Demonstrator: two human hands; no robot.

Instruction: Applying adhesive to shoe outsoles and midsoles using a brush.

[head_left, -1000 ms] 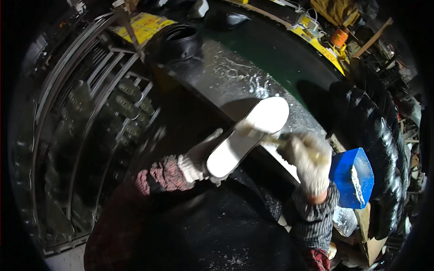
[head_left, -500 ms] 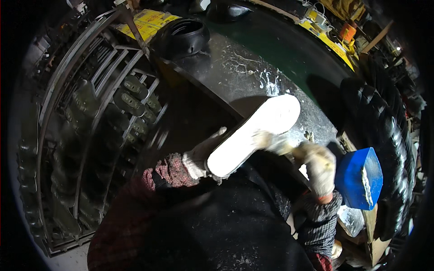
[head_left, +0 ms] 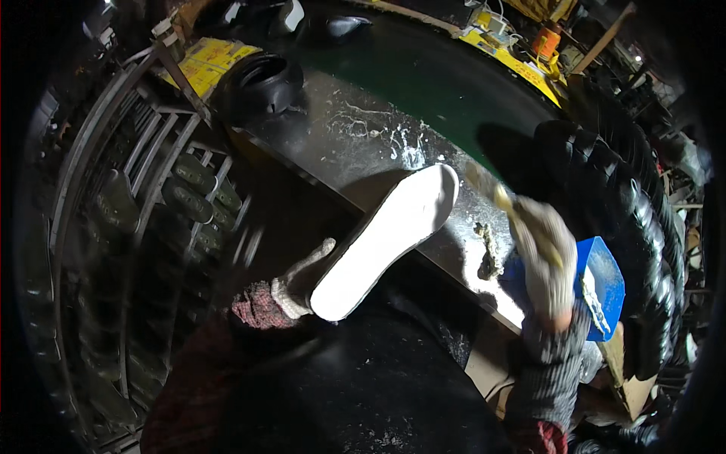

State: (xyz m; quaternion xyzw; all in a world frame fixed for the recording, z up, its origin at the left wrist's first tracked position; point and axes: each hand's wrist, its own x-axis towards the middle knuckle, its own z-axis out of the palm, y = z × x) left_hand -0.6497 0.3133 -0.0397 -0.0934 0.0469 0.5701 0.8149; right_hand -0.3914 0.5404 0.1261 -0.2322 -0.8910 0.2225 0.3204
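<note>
A white shoe sole [head_left: 387, 240] lies tilted across the middle of the view, its broad face up and its far end over the workbench. My left hand [head_left: 301, 281], in a pale glove, grips it from below at the near end; the thumb shows along its left edge and the other fingers are hidden. To the right of the sole, my right hand [head_left: 546, 250], also gloved and smeared by motion, is closed around a brush [head_left: 488, 186]. The brush is blurred and apart from the sole. Right beside that hand stands a blue container [head_left: 606, 284] with white residue on its rim.
The dark workbench [head_left: 344, 155] carries white smears. A black rounded hollow object [head_left: 261, 87] sits at its far left, by a yellow printed sheet [head_left: 208, 64]. A metal rack [head_left: 140, 219] holding dark soles stands left. Shiny black items [head_left: 605, 174] are piled right.
My right hand has swung the brush off the sole, outward to the right. The whole scene has shifted left in view. My left hand still holds the sole, whose white face now shows fully.
</note>
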